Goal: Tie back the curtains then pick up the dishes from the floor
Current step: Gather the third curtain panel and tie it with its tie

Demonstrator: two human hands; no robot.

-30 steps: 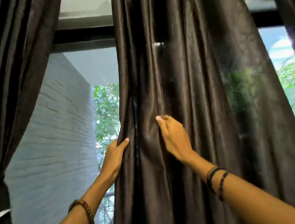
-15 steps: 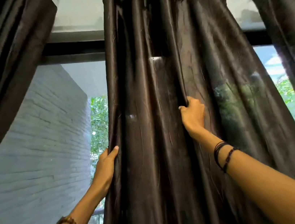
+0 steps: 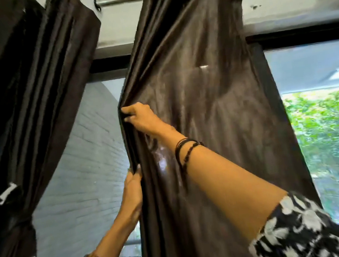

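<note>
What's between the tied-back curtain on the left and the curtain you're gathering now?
In the head view, only open window: no fabric hangs between the tied-back curtain and the middle curtain. A grey brick wall shows through the gap.

Single head view, tilted upward, close before the curtain [image 3: 207, 123] and rod [image 3: 120, 0].

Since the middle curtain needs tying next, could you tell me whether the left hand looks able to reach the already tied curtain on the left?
Probably yes, once it lets go: the left hand grips the middle curtain, and only open window separates it from the tied curtain.
</note>
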